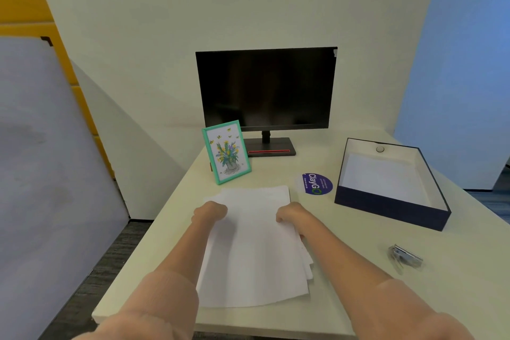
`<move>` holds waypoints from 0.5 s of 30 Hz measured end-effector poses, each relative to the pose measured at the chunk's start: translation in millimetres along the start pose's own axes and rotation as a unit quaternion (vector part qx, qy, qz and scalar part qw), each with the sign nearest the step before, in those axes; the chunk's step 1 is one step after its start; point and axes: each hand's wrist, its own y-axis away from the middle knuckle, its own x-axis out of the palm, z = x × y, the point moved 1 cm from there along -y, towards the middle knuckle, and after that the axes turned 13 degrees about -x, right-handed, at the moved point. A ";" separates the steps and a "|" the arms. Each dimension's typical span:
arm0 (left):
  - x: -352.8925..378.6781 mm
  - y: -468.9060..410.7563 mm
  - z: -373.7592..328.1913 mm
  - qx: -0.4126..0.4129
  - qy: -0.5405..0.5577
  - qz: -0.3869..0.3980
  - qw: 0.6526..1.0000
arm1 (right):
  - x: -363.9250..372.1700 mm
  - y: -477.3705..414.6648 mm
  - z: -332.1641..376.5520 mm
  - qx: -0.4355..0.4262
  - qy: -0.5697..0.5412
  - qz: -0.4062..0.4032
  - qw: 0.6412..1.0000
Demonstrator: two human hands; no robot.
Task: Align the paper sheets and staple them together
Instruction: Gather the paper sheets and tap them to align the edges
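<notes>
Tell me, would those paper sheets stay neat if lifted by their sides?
Probably not: the paper sheets are fanned out at their right edge, so they likely slide over each other. Thin, they would probably sag between the left hand and right hand gripping their sides.

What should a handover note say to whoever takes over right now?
Left hand and right hand: each grips a side edge of the paper sheets, fingers curled.
Sheets: on the table in front of the person, edges staggered at the right side and far corners.
Stapler: on the table to the right, untouched.
Done: sheets gathered in one pile.
Left: square the edges, then staple.
</notes>
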 end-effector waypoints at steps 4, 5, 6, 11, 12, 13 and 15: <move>0.6 0.8 -1.7 0.020 0.022 -0.008 1.000 | 2.1 -3.7 -10.3 0.001 -0.038 -0.020 0.999; 2.0 0.6 -2.5 0.024 0.032 -0.015 0.999 | 0.2 -5.0 -12.2 0.005 -0.052 -0.026 0.998; 4.0 0.1 -2.7 0.025 0.038 -0.033 0.998 | -3.1 -5.6 -13.2 0.007 -0.069 -0.029 0.997; 5.5 -1.4 -3.8 0.039 0.220 0.010 0.975 | -22.6 -44.7 -32.6 -0.033 -0.234 -0.046 0.971; 1.4 -0.3 -8.5 0.054 0.301 0.066 0.950 | -28.8 -48.0 -32.9 -0.055 -0.251 -0.049 0.965; -5.3 3.3 -13.9 0.070 0.367 0.112 0.921 | -38.3 -39.2 -25.6 -0.078 -0.268 -0.058 0.958; -20.4 11.9 -26.4 0.123 0.443 0.151 0.875 | -60.5 -6.7 -2.0 -0.127 -0.311 -0.068 0.939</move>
